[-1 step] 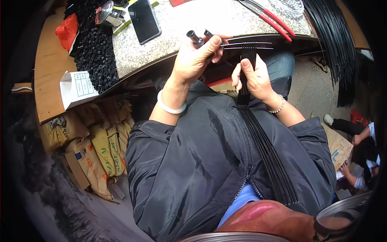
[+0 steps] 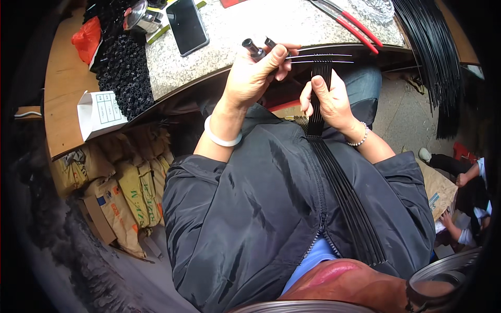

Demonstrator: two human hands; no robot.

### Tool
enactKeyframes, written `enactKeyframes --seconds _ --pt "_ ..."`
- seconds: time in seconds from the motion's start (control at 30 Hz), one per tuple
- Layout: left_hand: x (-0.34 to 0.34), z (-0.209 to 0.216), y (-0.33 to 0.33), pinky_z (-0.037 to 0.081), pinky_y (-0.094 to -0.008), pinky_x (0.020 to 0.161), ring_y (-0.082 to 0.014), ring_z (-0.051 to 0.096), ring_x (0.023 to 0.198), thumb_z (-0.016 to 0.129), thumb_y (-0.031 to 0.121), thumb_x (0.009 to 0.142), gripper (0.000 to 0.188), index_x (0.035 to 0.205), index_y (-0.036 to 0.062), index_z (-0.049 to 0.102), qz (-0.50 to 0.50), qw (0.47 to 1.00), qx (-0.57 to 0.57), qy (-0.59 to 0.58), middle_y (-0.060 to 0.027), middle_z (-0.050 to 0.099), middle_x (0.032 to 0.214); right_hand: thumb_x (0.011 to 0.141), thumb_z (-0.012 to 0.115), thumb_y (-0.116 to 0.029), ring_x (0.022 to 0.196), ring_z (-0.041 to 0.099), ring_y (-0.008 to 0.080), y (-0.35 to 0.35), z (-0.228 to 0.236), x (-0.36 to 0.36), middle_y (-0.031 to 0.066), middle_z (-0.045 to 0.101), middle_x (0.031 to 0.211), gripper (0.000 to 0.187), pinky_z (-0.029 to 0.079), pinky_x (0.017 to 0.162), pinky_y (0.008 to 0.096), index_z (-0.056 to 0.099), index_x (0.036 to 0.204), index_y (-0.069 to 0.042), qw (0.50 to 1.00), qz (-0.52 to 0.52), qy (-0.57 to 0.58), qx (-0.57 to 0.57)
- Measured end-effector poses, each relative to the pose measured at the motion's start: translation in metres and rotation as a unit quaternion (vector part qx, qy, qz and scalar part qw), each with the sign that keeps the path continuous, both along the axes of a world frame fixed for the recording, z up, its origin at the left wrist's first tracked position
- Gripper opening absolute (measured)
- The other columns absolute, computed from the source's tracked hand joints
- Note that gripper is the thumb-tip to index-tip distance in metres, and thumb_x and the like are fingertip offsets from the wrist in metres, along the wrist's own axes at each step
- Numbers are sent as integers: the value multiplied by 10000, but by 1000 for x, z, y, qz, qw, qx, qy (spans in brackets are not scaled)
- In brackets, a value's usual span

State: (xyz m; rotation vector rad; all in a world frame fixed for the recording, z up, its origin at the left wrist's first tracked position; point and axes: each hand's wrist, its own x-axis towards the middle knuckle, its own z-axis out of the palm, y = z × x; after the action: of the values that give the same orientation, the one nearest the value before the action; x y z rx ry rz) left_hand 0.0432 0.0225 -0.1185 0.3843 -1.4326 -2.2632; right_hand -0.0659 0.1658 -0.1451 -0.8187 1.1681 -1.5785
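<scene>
My left hand (image 2: 255,73) is closed around a dark tool with two short black tubular ends (image 2: 252,48). From that hand two thin, straight metal rods (image 2: 339,58) run out to the right, roughly parallel. A flat row of slim black strips (image 2: 321,78) meets the rods at its upper end; how they join is too small to make out. My right hand (image 2: 330,101) pinches this row just below the rods, thumb on top. The strips hang down from there over my dark jacket, their lower ends on its front. My fingers partly hide the tool's handle.
On the speckled worktop (image 2: 224,31) lie a phone (image 2: 187,26) and red-handled pliers (image 2: 347,25). Small black parts (image 2: 125,73) heap beside a white box (image 2: 104,115). Long black strips (image 2: 428,57) droop over the right edge. Sacks (image 2: 122,203) stand lower left; another person (image 2: 467,193) is at right.
</scene>
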Motion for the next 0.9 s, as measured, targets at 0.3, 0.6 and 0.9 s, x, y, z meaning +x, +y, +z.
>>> enactKeyframes --seconds 0.3,0.6,0.9 --pt "-7 -12 0 398 -176 511 -61 488 612 622 224 849 285 965 -33 586 13 987 148 52 -86 611 832 916 447 -374 463 526 112 0 -1 0 109 568 620 324 428 434 193 396 961 -58 1000 11 -15 -4" --pt "-12 -6 6 447 -153 522 -63 546 611 597 167 868 260 1026 -38 565 9 993 116 28 -123 637 860 914 448 -379 477 539 114 0 -4 -1 115 584 640 343 442 451 198 423 970 -41 999 21 -25 -7" --pt "-12 -5 7 474 -172 576 -99 573 692 515 167 914 413 1283 22 401 -5 992 116 55 -177 621 971 915 448 -379 480 541 114 0 -4 -1 114 585 639 359 446 456 202 425 1004 -32 999 24 -29 -2"
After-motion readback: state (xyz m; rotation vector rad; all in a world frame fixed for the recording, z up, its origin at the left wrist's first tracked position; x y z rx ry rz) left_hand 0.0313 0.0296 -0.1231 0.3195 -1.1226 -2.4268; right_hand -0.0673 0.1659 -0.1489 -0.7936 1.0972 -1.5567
